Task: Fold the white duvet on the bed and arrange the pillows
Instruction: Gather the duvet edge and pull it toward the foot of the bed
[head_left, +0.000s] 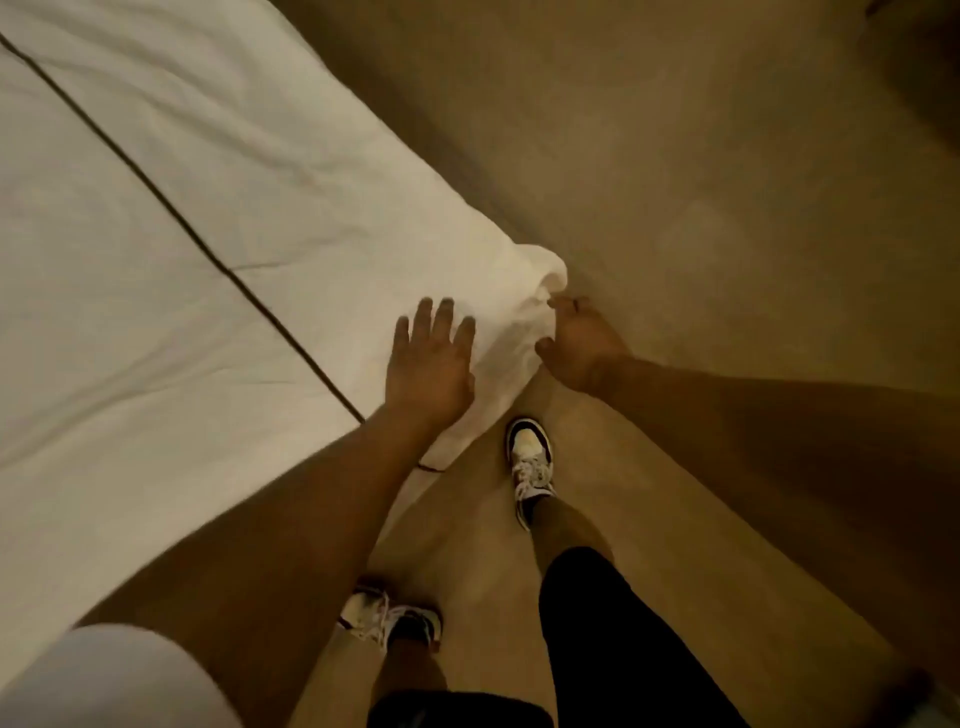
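**Corner of the duvet at the bed's edge: risks of the coming grasp**

While the white duvet (218, 218) lies spread over the bed at left, its bunched corner overhanging near the floor (727, 182), the left hand (431, 364) rests flat on it, fingers spread, gripping nothing. The right hand (579, 345) touches the corner's right side, fingers curled; whether it pinches cloth cannot be told. A one-sided pull would likely skew the dark piping line (171, 213); the corner may drag underfoot by the near shoe (530, 462). No pillows are in view.
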